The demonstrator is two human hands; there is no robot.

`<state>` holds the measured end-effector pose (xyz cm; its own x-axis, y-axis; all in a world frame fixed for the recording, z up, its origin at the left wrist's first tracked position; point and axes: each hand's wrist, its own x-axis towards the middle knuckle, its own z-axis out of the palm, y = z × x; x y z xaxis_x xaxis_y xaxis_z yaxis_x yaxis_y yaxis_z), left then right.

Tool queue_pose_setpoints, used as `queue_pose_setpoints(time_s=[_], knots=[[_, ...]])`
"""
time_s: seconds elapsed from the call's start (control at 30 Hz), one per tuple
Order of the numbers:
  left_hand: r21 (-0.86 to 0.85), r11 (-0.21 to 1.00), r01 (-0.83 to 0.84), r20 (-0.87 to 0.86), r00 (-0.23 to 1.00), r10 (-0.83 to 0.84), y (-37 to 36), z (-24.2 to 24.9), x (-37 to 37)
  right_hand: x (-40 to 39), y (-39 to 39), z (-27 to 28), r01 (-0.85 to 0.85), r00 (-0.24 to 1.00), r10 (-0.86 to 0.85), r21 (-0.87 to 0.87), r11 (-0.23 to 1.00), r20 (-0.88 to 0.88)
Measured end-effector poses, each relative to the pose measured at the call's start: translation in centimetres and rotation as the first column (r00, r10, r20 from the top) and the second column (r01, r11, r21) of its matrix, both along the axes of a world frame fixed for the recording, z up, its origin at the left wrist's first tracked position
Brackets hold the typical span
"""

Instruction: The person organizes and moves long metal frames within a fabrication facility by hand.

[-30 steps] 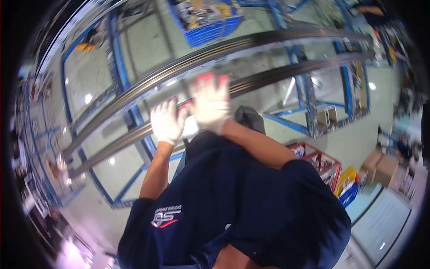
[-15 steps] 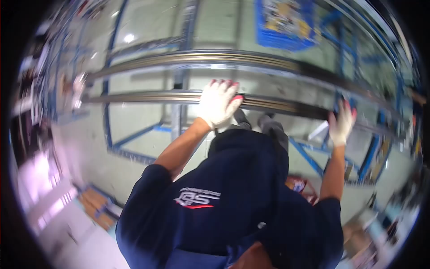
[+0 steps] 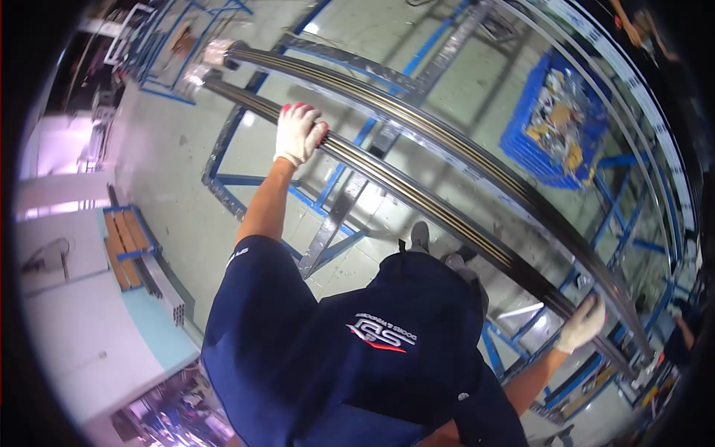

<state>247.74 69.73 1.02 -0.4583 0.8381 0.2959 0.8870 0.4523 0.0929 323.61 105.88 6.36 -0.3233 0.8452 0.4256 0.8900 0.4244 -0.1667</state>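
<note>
Two long dark metal profiles with gold-coloured stripes run side by side, slanting from upper left to lower right. My left hand [image 3: 300, 134], in a white glove with red fingertips, is closed over the near profile [image 3: 417, 195] toward its left end. Farther along the same profile, near its right end, my right hand [image 3: 583, 324] is gloved alike and curls over it; its fingers are partly hidden. The far profile [image 3: 439, 141] lies just beyond, untouched by either hand. Pale wrapping [image 3: 218, 54] covers the far profile's left end.
Blue-and-grey metal stands [image 3: 339, 216] support the profiles. Beyond them sits a blue crate [image 3: 525, 145] full of small parts. A white-topped bench [image 3: 89, 313] and brown boards [image 3: 123, 246] are at left. Another person's arm [image 3: 684, 331] shows at the right edge.
The view has turned, so the profiles now slant down to the right. My left hand has shifted toward the left end of the near profile. My right hand stays near the right end.
</note>
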Motion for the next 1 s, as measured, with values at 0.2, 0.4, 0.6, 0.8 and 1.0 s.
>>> queue_pose_setpoints(time_s=[0.2,0.4,0.6,0.8,1.0], knots=[[-0.102,0.994,0.043,-0.051,0.998,-0.048,-0.5,-0.2,-0.6,-1.5,-1.3,-6.5,0.017,0.987,-0.002,-0.088,0.996,0.161],[-0.070,0.987,-0.147,-0.007,0.989,0.147,0.2,-0.1,0.5,0.8,-2.0,-8.0,0.224,0.900,-0.200,-0.017,0.975,0.388],[0.202,0.793,-0.574,0.109,0.818,0.564,1.3,-3.4,3.8,1.2,-2.0,-8.9,0.242,0.951,-0.231,-0.028,0.970,0.207],[0.092,0.398,-0.913,0.978,0.009,-0.207,3.8,-7.4,7.8,-1.9,-4.0,-8.4,0.729,0.637,-0.705,-0.050,0.682,-0.312],[0.072,0.548,-0.833,0.815,-0.268,-0.514,2.4,-7.9,7.7,1.3,-6.3,-14.0,-0.136,-0.648,-0.585,-0.681,0.719,-0.487]])
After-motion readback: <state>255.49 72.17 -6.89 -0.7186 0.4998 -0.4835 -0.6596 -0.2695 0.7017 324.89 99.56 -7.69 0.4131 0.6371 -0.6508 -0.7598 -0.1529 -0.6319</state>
